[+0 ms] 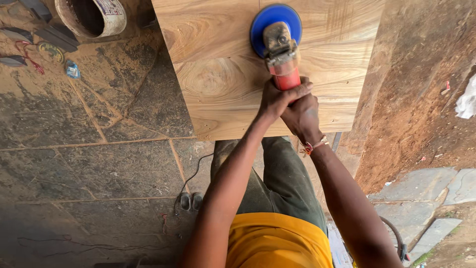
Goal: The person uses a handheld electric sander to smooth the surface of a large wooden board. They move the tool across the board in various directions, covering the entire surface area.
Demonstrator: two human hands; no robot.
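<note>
Sanding mid-pass, I'm judging: left hand [277,99] and right hand [302,116] are both clamping the red grinder [282,57], its blue disc [275,22] sitting on the wooden panel [223,74]. Next I'm needing steady pressure, sweeping along the grain.

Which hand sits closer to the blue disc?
The left hand, wrapped over the grinder's red body; the right hand, with the wrist thread, grips behind it.
</note>
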